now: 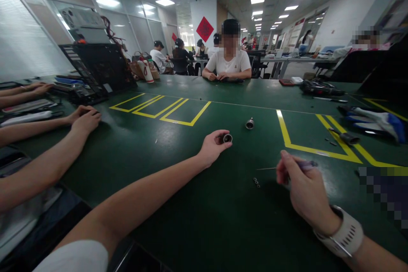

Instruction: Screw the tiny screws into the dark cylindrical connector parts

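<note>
My left hand (211, 148) is closed around a small round metal socket-like part (227, 138), its hollow end turned toward me. In my right hand (302, 185) is a thin screwdriver (267, 168); its slim shaft points left and a purplish, see-through handle shows behind my fingers. Several tiny metal rings or nuts (256, 182) lie in a short row on the table just below the shaft's tip. A second metal part (250, 123), similar with an open round end and a narrow stem, rests on the table beyond my hands.
Yellow tape outlines (193, 125) mark the green table (191, 238). At right lie a dark metal socket piece (349, 137), small dark bits (330, 142) and blue-white gloves (372, 121). A co-worker's hands (86, 119) rest at left; another person (228, 61) sits opposite.
</note>
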`<state>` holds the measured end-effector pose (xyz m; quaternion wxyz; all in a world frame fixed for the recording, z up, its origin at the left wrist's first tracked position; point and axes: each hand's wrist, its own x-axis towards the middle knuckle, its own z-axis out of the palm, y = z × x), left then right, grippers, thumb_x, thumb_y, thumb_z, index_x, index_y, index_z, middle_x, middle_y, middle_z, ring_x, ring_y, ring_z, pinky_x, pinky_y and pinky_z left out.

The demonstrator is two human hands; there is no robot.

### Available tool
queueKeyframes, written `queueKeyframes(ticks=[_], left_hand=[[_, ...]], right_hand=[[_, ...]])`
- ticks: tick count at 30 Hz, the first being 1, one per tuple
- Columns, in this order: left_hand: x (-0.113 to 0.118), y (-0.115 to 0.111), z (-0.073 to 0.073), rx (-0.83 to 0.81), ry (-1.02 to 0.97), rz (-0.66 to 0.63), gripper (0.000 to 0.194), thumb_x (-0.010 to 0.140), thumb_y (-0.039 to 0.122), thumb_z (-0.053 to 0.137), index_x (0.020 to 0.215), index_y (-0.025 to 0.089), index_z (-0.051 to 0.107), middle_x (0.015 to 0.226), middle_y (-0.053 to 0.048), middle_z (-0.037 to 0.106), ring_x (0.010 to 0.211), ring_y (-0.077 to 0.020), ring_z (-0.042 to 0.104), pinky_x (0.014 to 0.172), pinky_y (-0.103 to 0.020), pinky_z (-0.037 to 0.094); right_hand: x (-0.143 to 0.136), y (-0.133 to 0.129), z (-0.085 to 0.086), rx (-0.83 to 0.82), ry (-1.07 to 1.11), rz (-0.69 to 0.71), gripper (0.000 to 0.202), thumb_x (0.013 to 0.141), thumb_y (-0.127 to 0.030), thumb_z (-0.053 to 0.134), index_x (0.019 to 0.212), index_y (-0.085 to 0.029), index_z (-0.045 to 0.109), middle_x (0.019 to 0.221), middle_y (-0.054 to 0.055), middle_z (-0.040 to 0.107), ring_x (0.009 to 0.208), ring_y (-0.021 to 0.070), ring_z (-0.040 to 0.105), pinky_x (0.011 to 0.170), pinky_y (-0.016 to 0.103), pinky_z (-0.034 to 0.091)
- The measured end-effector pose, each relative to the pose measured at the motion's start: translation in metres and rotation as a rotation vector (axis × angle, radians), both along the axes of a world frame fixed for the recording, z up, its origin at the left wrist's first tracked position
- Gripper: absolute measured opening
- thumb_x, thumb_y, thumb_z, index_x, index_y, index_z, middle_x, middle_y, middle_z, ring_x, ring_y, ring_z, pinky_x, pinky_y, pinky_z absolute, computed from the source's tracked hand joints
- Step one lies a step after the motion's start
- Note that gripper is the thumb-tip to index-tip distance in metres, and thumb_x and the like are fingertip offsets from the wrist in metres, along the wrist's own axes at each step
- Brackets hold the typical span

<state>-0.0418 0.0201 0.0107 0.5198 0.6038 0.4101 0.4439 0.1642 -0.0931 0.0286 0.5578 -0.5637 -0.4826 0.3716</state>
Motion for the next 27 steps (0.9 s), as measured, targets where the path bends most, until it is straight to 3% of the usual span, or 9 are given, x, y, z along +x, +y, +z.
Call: queueKeyframes(ticks=[3,10,18,22,27], left_hand=[[0.000,-0.003,0.007,-0.069,0.013,0.022,0.043,0.070,0.002,0.066,0.109,0.016,0.058,0.109,-0.008,0.063,0.101,-0.0173,0.060,0.095,-0.037,0.046],[-0.002,-0.001,0.005,-0.118,-0.045,0.030,0.047,0.069,-0.001,0.064,0.113,0.016,0.058,0.114,-0.009,0.062,0.103,-0.0175,0.060,0.098,-0.038,0.045],[-0.001,-0.002,0.008,-0.144,-0.045,0.030,0.045,0.069,-0.004,0.061,0.110,0.015,0.059,0.114,-0.008,0.062,0.104,-0.0174,0.060,0.098,-0.036,0.045],[0.001,-0.003,0.008,-0.164,-0.067,0.034,0.045,0.069,-0.007,0.059,0.109,0.015,0.060,0.111,-0.008,0.064,0.101,-0.0166,0.061,0.099,-0.036,0.044],[0.002,-0.007,0.007,-0.175,-0.102,-0.039,0.045,0.069,-0.004,0.061,0.108,0.017,0.062,0.113,-0.007,0.063,0.101,-0.0166,0.061,0.100,-0.038,0.042]], right_hand=[[0.002,0.002,-0.003,-0.022,0.075,-0.056,0.039,0.079,-0.054,0.057,0.061,-0.019,0.054,0.047,-0.004,0.048,0.043,0.0093,0.043,0.040,0.021,0.034],[0.004,0.001,-0.014,-0.043,0.042,0.048,0.038,0.082,-0.052,0.054,0.062,-0.020,0.053,0.050,-0.005,0.046,0.046,0.0093,0.042,0.042,0.021,0.034],[-0.002,-0.001,-0.002,-0.061,-0.267,0.085,0.045,0.086,-0.055,0.044,0.058,-0.020,0.051,0.044,-0.004,0.045,0.042,0.0106,0.044,0.042,0.022,0.036],[-0.006,-0.005,0.003,0.025,-0.435,0.105,0.047,0.087,-0.053,0.041,0.053,-0.021,0.048,0.042,-0.003,0.046,0.040,0.0114,0.045,0.041,0.023,0.036],[-0.007,-0.013,0.001,0.193,-0.445,0.088,0.043,0.090,-0.045,0.040,0.056,-0.021,0.051,0.047,-0.002,0.049,0.044,0.0116,0.048,0.042,0.023,0.038]])
